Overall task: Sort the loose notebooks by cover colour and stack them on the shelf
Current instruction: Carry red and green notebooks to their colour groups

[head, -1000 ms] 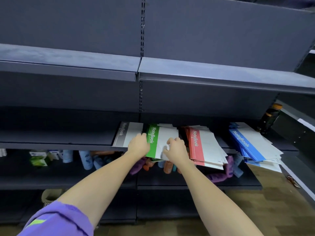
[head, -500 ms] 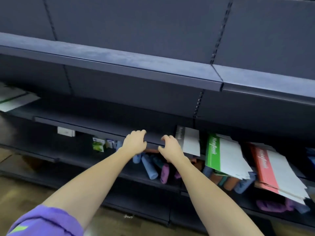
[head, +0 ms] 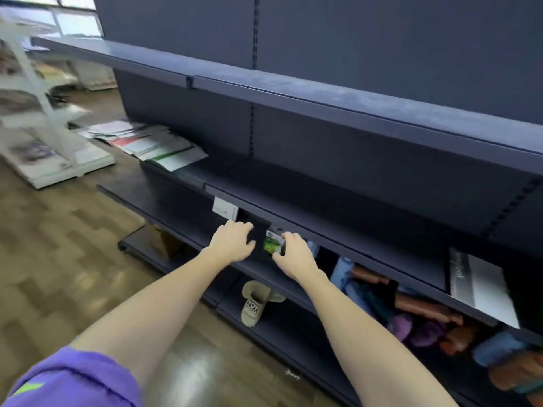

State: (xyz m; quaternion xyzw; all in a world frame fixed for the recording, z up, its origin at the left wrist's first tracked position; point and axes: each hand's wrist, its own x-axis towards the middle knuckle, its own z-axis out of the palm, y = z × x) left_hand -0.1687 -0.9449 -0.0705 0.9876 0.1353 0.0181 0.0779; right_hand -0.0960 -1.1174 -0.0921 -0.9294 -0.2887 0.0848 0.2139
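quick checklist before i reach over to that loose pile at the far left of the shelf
1. Left hand free: ok, fingers loosely curled, holding nothing.
2. Right hand free: ok, nothing gripped.
3. Loose pile in view: ok, fanned out at the shelf's far left end.
4. Pile within reach: not ok, both hands are well short of it.
5. Colours readable: cannot tell, only red and green edges show.
6. Grey notebook placed: ok, on the shelf at right, overhanging its edge.
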